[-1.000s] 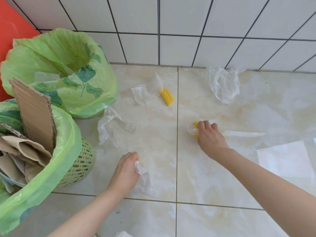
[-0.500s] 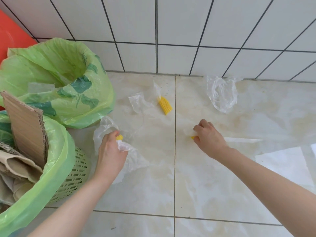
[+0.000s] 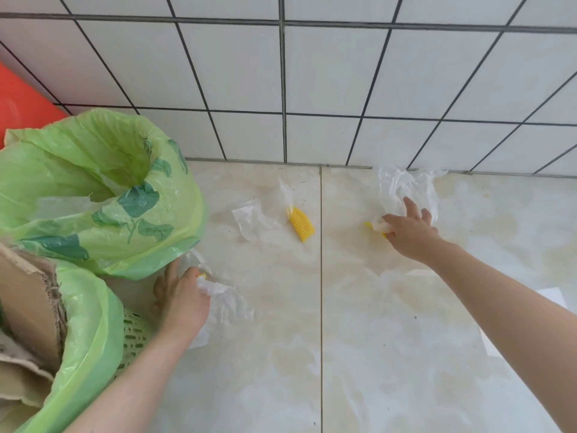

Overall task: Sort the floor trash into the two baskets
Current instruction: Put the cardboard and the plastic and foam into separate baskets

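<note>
the step in hand seems to be the gathering of plastic trash from the floor, both hands working at once. nearest, at the left edge of the floor, the front basket [image 3: 134, 342] with a green liner is holding torn cardboard [image 3: 28, 310]. just beside it the left hand [image 3: 181, 298] is gripping a crumpled clear plastic wrapper [image 3: 224, 303] with a small yellow bit showing at the fingers; the wrapper is hanging down to the tiles. behind this hand the rear basket [image 3: 103, 195], also lined with a green leaf-printed bag, is holding what looks like clear film, so in my judgement the plastic is going there.

farther out, near the middle of the floor, a yellow ribbed piece [image 3: 301, 228] is lying with a clear wrapper [image 3: 253, 218] next to it, not picked up yet. on the right, the right hand [image 3: 409, 232] is holding a small white and yellow scrap [image 3: 379, 226] under the thumb while its other fingers are spreading toward a clear plastic bag [image 3: 402, 189] at the foot of the tiled wall; i cannot tell if they are touching it already.

the next move is probably asking the right fingers to pinch this thin bag without losing the scrap. nothing is standing in the way of either basket, though the cardboard is rising high from the front one. an orange thing [image 3: 22, 101] is standing at the far left.
</note>
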Motion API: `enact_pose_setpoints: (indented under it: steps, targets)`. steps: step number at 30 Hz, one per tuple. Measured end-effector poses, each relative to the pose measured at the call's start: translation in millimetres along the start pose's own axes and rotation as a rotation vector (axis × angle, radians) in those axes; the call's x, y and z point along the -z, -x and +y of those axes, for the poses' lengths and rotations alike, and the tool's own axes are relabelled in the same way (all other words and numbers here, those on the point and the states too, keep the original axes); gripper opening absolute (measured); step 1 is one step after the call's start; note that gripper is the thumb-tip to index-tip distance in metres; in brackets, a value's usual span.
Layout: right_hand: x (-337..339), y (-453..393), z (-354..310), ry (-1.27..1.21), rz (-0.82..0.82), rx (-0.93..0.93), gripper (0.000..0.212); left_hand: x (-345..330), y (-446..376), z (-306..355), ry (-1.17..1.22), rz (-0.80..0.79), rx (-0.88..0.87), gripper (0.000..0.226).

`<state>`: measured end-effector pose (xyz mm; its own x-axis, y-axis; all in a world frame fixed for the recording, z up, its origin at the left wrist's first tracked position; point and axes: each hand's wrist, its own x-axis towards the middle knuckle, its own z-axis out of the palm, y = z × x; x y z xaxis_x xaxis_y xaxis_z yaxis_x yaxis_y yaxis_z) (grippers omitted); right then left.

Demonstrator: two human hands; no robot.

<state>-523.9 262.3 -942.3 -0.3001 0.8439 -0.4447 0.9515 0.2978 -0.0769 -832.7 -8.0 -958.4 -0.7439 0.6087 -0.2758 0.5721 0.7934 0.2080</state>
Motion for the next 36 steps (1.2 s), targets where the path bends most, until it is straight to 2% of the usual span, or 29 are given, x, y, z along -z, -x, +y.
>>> enact_pose_setpoints:
  steps: [3,10,16,19,21,24,26,32,34,36]
  targets:
    - [-5,-4,6,-0.035,-0.012,0.082,0.049,-8,-6,-4,0.034,-0.063,-0.014,0.040]
    - [-12,2,0,-0.107,0.158,0.095,0.051,-14,9,4,0.041,0.000,-0.072,0.033]
    - [-23,15,0,-0.238,0.147,0.058,0.008,-16,23,12,0.233,-0.011,-0.145,0.028]
    - [-21,25,-4,-0.309,0.127,0.054,0.014,-10,37,17,0.296,-0.034,-0.162,0.024]
    - [-17,34,-14,-0.396,0.202,0.075,0.012,-5,45,22,0.321,-0.012,-0.195,0.028]
    - [-17,45,-34,-0.533,0.334,0.165,0.031,-1,48,34,0.316,0.025,-0.246,0.036]
    - [-17,47,-50,-0.560,0.345,0.234,0.045,2,45,44,0.336,0.045,-0.292,0.041]
    - [-1,33,-101,-0.625,0.405,0.260,0.057,17,7,89,0.329,0.108,-0.337,0.063]
    - [5,25,-119,-0.594,0.388,0.246,0.064,25,-9,106,0.328,0.128,-0.339,0.059]
    - [5,16,-134,-0.460,0.336,0.215,0.067,29,-29,118,0.323,0.122,-0.357,0.059]
